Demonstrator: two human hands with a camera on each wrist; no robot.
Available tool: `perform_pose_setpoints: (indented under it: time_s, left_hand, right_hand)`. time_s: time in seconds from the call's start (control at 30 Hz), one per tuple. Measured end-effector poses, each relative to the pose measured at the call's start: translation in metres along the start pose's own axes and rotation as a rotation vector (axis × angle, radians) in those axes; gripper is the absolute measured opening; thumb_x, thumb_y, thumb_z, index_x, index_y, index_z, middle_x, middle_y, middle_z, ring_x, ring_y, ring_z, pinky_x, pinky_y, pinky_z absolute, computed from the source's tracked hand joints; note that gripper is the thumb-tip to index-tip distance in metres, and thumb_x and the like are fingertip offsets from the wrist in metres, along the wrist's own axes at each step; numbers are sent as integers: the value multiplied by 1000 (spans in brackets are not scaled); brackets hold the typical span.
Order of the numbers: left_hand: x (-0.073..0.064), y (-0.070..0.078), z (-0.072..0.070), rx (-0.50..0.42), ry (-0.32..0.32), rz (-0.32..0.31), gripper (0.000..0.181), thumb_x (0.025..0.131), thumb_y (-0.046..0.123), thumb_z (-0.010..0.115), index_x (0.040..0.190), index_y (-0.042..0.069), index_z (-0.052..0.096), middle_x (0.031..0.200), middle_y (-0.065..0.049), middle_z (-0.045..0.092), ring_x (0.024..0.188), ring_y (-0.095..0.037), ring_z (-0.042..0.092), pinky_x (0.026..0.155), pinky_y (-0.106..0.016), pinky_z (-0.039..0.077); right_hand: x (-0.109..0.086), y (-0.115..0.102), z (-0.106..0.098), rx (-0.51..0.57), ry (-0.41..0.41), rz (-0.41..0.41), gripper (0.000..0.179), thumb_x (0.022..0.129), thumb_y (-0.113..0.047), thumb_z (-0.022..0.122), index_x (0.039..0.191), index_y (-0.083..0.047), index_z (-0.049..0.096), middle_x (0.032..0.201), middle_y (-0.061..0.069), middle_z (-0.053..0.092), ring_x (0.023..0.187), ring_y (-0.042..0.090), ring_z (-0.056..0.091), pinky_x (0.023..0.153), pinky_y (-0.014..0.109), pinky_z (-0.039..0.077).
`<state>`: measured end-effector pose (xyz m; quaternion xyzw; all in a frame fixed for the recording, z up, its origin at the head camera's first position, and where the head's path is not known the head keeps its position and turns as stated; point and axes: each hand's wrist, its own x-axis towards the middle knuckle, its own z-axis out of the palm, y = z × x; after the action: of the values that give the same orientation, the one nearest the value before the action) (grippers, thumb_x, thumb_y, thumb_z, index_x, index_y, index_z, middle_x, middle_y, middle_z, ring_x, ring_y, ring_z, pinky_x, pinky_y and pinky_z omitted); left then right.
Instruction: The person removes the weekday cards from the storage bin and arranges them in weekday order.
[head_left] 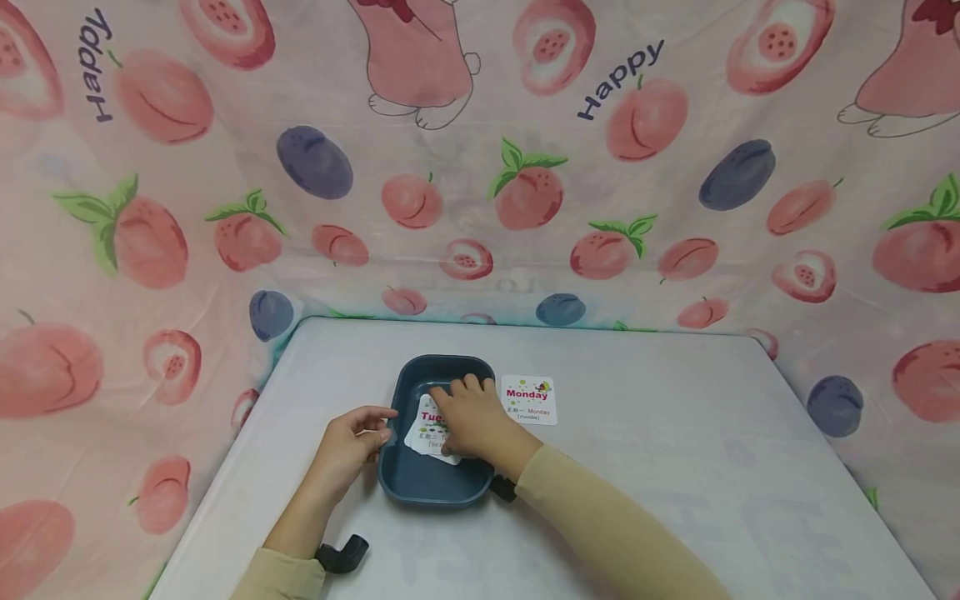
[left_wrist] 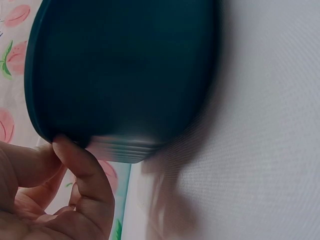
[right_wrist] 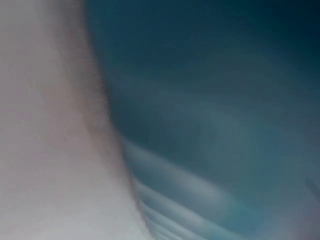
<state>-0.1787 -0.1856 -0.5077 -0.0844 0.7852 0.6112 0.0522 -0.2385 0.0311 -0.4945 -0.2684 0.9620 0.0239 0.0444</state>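
Note:
A dark blue rectangular tray [head_left: 435,487] stands on the white table. In it lies a slightly fanned stack of white word cards [head_left: 429,429], the top one starting with "Tue" in pink. The right hand [head_left: 476,421] reaches over the tray's right side and grips the stack, covering its right part. At the left rim, the left hand [head_left: 348,446] pinches the tray edge between thumb and fingers; the left wrist view shows these fingers [left_wrist: 82,172] at the rim. A "Monday" card [head_left: 528,400] lies face up just right of the tray. The right wrist view is blurred and shows no fingers.
The white table [head_left: 675,467] extends around the tray. Behind and beside it hangs a pink cloth [head_left: 465,275] printed with peaches. Black wrist mounts [head_left: 343,554] sit by both wrists, the right one close to the tray's lower right corner.

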Motion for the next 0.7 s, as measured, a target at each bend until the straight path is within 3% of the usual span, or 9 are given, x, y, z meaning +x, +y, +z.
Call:
perform_pose_setpoints:
  time_s: [0.4,0.7]
  left_hand:
    - [0,0,0,-2,2,-4,32,101,-2,64,130,4,74,101,-9,61,78,-20,57,64,-28,54]
    - [0,0,0,-5,5,-3,32,100,-2,65,130,3,74,100,-9,61,77,-20,57,64,-29,54]
  right_hand:
    - [-2,0,5,10,75,-17,100,76,-53,96,158,-22,48,143,11,55,127,29,49,104,50,45]
    - [-5,0,1,60,119,-16,79,79,-40,97,145,-21,58,133,9,54,114,26,50,97,46,47]
